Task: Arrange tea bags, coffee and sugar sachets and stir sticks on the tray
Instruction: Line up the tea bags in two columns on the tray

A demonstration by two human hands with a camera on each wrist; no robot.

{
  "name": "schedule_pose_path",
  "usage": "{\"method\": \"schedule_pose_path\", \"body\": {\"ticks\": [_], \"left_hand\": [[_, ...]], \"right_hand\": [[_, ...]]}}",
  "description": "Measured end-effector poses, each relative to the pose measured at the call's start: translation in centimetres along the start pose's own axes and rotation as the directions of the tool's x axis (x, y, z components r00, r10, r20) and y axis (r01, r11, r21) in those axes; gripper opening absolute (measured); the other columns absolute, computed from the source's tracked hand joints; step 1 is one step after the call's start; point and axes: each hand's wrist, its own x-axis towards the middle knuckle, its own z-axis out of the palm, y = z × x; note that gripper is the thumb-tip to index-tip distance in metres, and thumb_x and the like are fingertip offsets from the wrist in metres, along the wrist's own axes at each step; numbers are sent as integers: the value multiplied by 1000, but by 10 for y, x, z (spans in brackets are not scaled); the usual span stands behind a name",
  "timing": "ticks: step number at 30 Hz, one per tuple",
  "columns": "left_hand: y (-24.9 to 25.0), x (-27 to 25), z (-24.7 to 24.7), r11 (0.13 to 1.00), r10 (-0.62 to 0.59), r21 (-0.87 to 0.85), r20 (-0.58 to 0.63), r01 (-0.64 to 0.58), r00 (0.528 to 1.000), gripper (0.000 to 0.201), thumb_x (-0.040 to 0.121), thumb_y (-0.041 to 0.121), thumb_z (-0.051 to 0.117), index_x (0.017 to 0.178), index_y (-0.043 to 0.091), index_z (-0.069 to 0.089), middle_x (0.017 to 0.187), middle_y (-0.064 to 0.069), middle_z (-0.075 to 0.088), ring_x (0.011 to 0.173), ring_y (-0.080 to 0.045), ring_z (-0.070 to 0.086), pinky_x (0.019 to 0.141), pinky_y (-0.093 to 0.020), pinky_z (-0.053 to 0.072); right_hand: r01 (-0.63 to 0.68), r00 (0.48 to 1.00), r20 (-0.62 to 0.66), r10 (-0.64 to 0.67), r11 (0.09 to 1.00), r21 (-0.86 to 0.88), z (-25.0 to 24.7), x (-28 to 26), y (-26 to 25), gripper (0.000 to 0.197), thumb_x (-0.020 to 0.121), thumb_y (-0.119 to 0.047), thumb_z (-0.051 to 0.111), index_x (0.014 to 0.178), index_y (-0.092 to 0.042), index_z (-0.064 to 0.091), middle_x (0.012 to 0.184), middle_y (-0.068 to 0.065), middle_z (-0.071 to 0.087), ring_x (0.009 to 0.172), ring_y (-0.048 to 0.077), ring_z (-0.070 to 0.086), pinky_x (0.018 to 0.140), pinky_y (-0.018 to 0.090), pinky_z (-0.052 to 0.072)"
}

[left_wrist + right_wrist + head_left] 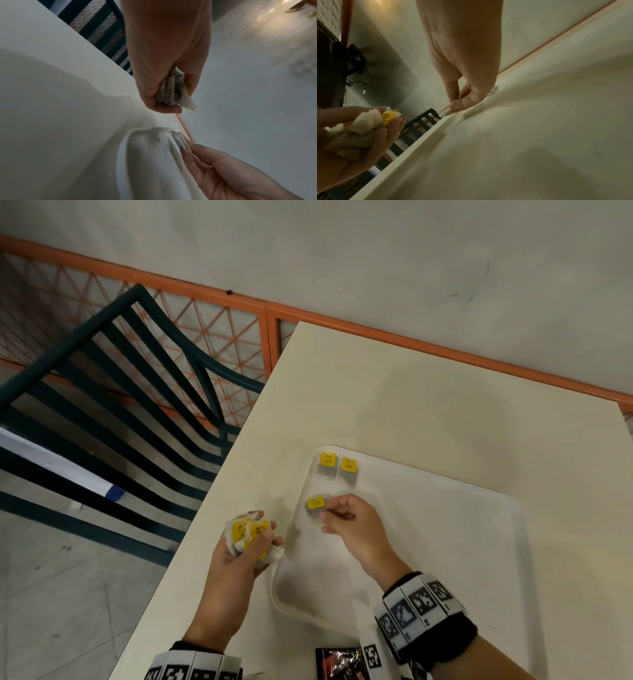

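Observation:
A white tray [479, 508] lies on the cream table [411, 392]. Two tea bags with yellow tags [337, 469] lie side by side in its far left corner. My right hand [346, 517] pinches a third tea bag [315, 506] at the tray's left edge, just below those two; in the right wrist view the bag [444, 111] sticks out from under the fingers [462, 101]. My left hand [250, 542] hovers left of the tray and grips a bundle of several tea bags [248, 537], also seen as a bundle [171, 89] in the left wrist view.
A dark red sachet [337, 662] lies at the table's near edge below the tray. A dark green slatted chair [113, 392] stands left of the table. An orange mesh fence [205, 337] runs along the wall behind.

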Motion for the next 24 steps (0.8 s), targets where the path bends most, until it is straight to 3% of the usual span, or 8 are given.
{"method": "schedule_pose_path", "body": {"ticks": [2, 6, 8, 11, 14, 15, 20, 24], "left_hand": [[0, -1, -2, 1000, 1, 10, 2, -1, 1000, 87, 34, 54, 88, 109, 20, 59, 95, -4, 72, 78, -18, 69, 67, -26, 57], [-3, -2, -6, 1000, -26, 0, -32, 26, 999, 50, 66, 29, 74, 112, 18, 58, 99, -9, 69, 78, -19, 69, 74, -33, 54], [-4, -2, -8, 1000, -29, 1, -38, 29, 999, 60, 58, 37, 80, 111, 18, 59, 99, -9, 70, 79, -20, 69, 72, -32, 56], [-4, -3, -8, 1000, -14, 15, -42, 14, 999, 75, 43, 49, 86, 107, 22, 60, 95, -5, 73, 78, -18, 70, 68, -27, 57], [-4, -2, -8, 999, -36, 19, -59, 37, 998, 31, 79, 20, 67, 109, 20, 59, 97, -7, 70, 76, -16, 70, 76, -33, 55], [-2, -3, -6, 999, -45, 23, -62, 46, 997, 29, 81, 17, 63, 109, 20, 58, 98, -7, 70, 75, -15, 70, 77, -33, 54], [1, -2, -2, 998, -56, 17, 17, 55, 998, 89, 29, 56, 88, 106, 23, 61, 91, -2, 73, 76, -16, 70, 67, -26, 58], [1, 0, 3, 997, -64, -27, 64, 66, 996, 89, 26, 53, 90, 104, 22, 61, 88, -2, 73, 72, -15, 69, 64, -26, 57]], "right_hand": [[0, 999, -55, 2, 1000, 24, 5, 8, 0, 19, 81, 8, 62, 74, -9, 59, 76, 11, 59, 63, 13, 58, 57, 18, 56], [-15, 985, -170, 11, 1000, -24, 11, 20, 1, 14, 82, 4, 61, 77, -9, 60, 76, 6, 59, 66, 14, 59, 55, 17, 56], [3, 972, -231, -38, 988, -151, 13, 23, 4, 16, 80, -1, 63, 72, -15, 58, 68, -2, 59, 61, 13, 59, 55, 18, 53], [49, 958, -245, -150, 926, -374, 17, 25, 5, 11, 78, -8, 66, 74, -15, 58, 63, -10, 55, 61, 4, 53, 55, 4, 41], [55, 957, -238, -168, 906, -419, 19, 27, 6, 15, 79, -10, 66, 71, -15, 54, 62, -8, 54, 64, 11, 52, 56, 2, 38], [56, 955, -238, -176, 898, -437, 19, 28, 6, 15, 79, -10, 66, 71, -14, 54, 63, -6, 55, 66, 13, 53, 56, 3, 38], [48, 967, -199, -159, 881, -470, 16, 27, 3, 19, 80, -13, 66, 67, -14, 52, 64, -5, 54, 70, 15, 52, 56, 16, 33], [129, 967, -129, -219, 861, -493, 15, 16, -3, 15, 85, -19, 63, 73, -15, 54, 66, -5, 54, 63, 10, 50, 61, 17, 37]]}}
